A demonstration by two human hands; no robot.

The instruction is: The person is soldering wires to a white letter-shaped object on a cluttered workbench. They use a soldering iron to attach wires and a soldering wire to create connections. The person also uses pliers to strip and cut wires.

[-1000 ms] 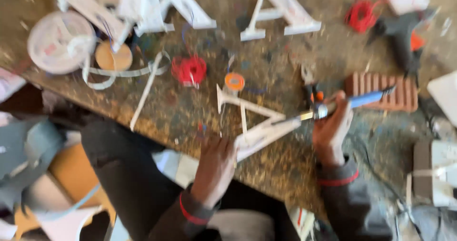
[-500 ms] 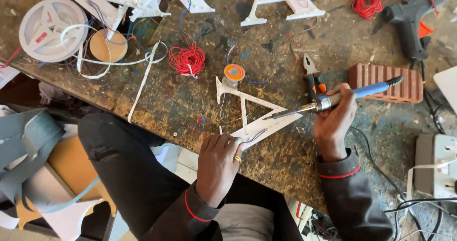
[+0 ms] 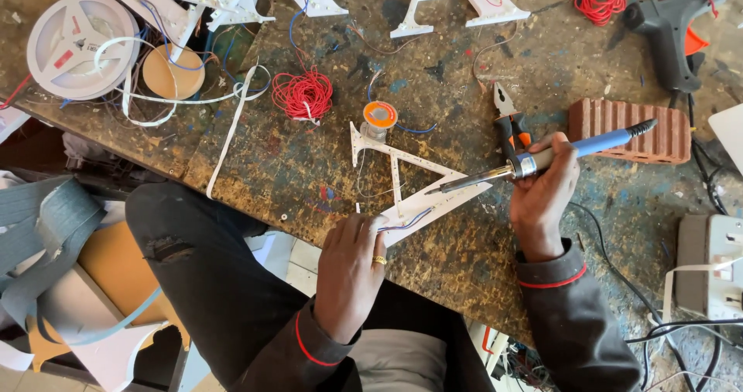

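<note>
From the head view, I see little change from half a second ago: my right hand (image 3: 542,198) keeps its closed grip on the blue-handled soldering iron with the long metal shaft (image 3: 534,160), and the tip sits at about the same spot on the white triangular letter frame studded with small lights (image 3: 410,191). My left hand (image 3: 352,272) has stayed at the frame's near corner, fingers curled loosely and pressing down on the plastic, a gold ring showing on one finger. It grips nothing; it only pins the frame. A thin blue and white wire pair (image 3: 406,220) runs from my left fingertips along the frame's lower bar. Compared with a full second ago, the view has steadied and sharpened.

The frame lies flat near the front edge of the rough, paint-spattered wooden workbench (image 3: 309,167), between my two hands. Just beyond its far corner stands a small solder spool with an orange top (image 3: 379,116). A loose coil of red wire (image 3: 302,95) lies to the left of that. Pliers with orange and black handles (image 3: 507,117) rest just beside my right hand, and a ridged reddish brick (image 3: 627,129) lies under the iron's handle end. A black glue gun (image 3: 669,32) sits further back, and a white reel of light strip (image 3: 70,44) at the far left.
</note>
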